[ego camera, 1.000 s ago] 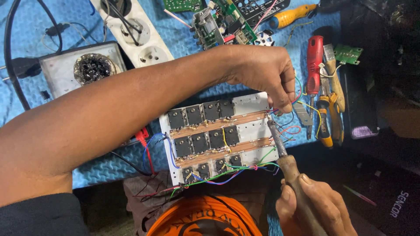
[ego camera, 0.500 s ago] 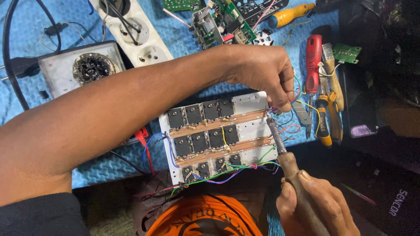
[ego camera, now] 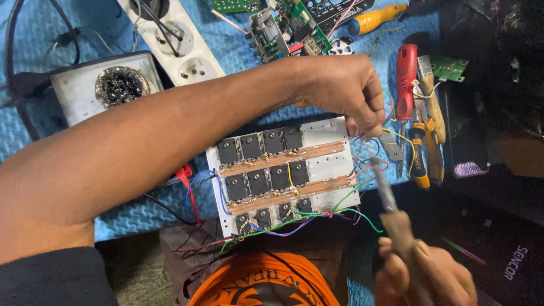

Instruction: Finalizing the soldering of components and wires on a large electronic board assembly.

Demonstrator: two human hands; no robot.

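A white board [ego camera: 326, 133] with rows of black square components and two copper strips lies on the blue mat. Coloured wires [ego camera: 317, 218] run off its right and lower edges. My left hand [ego camera: 340, 88] reaches across the board and pinches thin wires at its upper right corner. My right hand [ego camera: 425, 275] at the lower right grips the wooden handle of a soldering iron [ego camera: 391, 204]. The iron looks blurred, and its tip sits just off the board's right edge, below the left fingers.
A white power strip [ego camera: 181, 42], a grey box with a dark round top [ego camera: 107, 88], circuit boards [ego camera: 289, 28], a red-handled tool [ego camera: 406, 71], pliers with yellow handles [ego camera: 419, 153] and a yellow screwdriver [ego camera: 374, 17] lie on the mat. An orange cable reel [ego camera: 255, 280] sits below.
The soldering iron has pulled away to the right, off the board's right part, and now sits beside its edge. My left hand stays at the wires.
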